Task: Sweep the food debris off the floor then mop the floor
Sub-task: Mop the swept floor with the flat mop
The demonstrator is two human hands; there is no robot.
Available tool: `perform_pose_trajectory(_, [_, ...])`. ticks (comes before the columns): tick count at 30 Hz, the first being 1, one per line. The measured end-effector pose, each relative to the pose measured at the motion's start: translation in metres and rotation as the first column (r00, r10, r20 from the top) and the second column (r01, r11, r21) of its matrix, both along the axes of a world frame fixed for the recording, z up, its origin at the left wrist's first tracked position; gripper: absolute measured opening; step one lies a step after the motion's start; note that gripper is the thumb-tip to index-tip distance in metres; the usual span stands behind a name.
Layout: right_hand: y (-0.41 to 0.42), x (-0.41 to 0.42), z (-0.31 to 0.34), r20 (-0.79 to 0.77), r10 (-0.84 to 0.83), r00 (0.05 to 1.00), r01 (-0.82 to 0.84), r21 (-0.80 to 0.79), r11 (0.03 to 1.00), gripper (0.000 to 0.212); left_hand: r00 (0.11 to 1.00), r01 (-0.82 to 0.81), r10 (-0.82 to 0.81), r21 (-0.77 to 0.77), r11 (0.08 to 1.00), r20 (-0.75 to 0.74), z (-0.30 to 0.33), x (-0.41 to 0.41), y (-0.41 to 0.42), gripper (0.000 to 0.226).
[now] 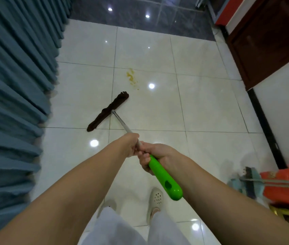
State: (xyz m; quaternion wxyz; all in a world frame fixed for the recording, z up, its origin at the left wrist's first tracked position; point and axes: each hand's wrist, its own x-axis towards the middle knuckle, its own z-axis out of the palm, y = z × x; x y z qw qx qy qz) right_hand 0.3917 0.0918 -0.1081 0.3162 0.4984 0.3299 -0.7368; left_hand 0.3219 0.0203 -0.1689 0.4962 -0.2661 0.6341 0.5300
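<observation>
Nearest the camera, two pale perforated shoes (156, 200) and white trousers (115, 227) stand on the glossy cream tile floor (202, 110). Above them both bare forearms reach forward to a mop. The right hand (155, 157) wraps its fingers round the top of the bright green handle (165, 179), its grip closed tight on it; the left hand (131, 145), touching the right one and just ahead of it, curls its grip round the thin metal shaft (122, 123). The shaft slants away and to the left down to the dark brown mop head (108, 112), which lies flat on the floor, set diagonally across a tile seam. Just beyond the mop head's far end a yellowish smear of food debris (131, 77) spots the tile, apart from the cloth. At the right edge an orange bucket (285, 188) sits beside a blurred broom (251, 175). Teal pleated curtains (16, 85) fill the left side, a dark wooden door (267, 41) the far right, and darker tiles (140, 13) lie farthest off.
</observation>
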Motion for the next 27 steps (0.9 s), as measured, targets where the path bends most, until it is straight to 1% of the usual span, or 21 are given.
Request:
perform_pose_trajectory(2, [-0.02,0.018,-0.004,-0.003,-0.035,0.999,0.035,-0.019,0.999,0.021,0.997,0.074,-0.074,0.006,0.997,-0.01,-0.006,0.01,-0.019,0.029])
perform_pose_trajectory(4, [-0.037,0.036,-0.006,-0.002,-0.098,0.995,0.098,-0.04,0.994,0.025,0.99,0.137,-0.136,0.016,0.99,-0.03,-0.008,0.022,-0.037,0.022])
perform_pose_trajectory(8, [-0.063,0.071,0.001,0.003,-0.168,0.986,0.168,-0.054,0.984,0.026,0.942,0.33,-0.327,0.024,0.944,-0.076,-0.009,0.047,-0.063,0.032])
perform_pose_trajectory(12, [-0.08,0.102,0.007,0.018,-0.211,0.977,0.212,-0.065,0.975,0.024,0.901,0.43,-0.427,0.032,0.902,-0.081,-0.004,0.074,-0.08,0.03])
perform_pose_trajectory(18, [-0.107,0.164,0.013,0.032,-0.263,0.964,0.265,-0.093,0.96,0.017,0.878,0.472,-0.469,0.013,0.882,-0.099,0.01,0.137,-0.108,0.033])
perform_pose_trajectory(24, [-0.13,0.259,0.018,0.062,-0.283,0.957,0.289,-0.139,0.947,0.008,0.852,0.514,-0.512,-0.012,0.858,-0.111,0.018,0.231,-0.131,0.028])
perform_pose_trajectory(27, [-0.141,0.313,0.022,0.084,-0.29,0.953,0.299,-0.148,0.943,0.015,0.825,0.556,-0.556,-0.024,0.831,-0.098,0.022,0.282,-0.144,0.03])
